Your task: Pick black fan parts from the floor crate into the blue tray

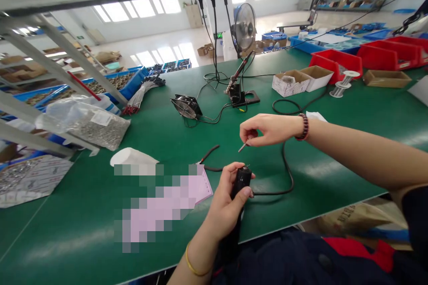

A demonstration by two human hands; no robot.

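Grip: left hand (223,202) closed around a black cylindrical handle (241,181); right hand (267,129) pinching a thin metal pin (242,147) between thumb and fingers.
Handle: held nearly upright above the green bench (67,236), its top just below and apart from the pin.
Cable: black cable (284,173) runs from the handle, looping right across the bench.
Nearby: red-tipped black wire (209,155) just left of the handle; pink sheet (203,182), partly pixelated, beside it.
Bench, far side: soldering iron (238,75) in its stand (242,97); small fan (186,107) to its left.
Bench, right: cardboard boxes (290,83), wire spools (343,84), red bins (334,62).
Bench, left: bag of metal parts (95,124).
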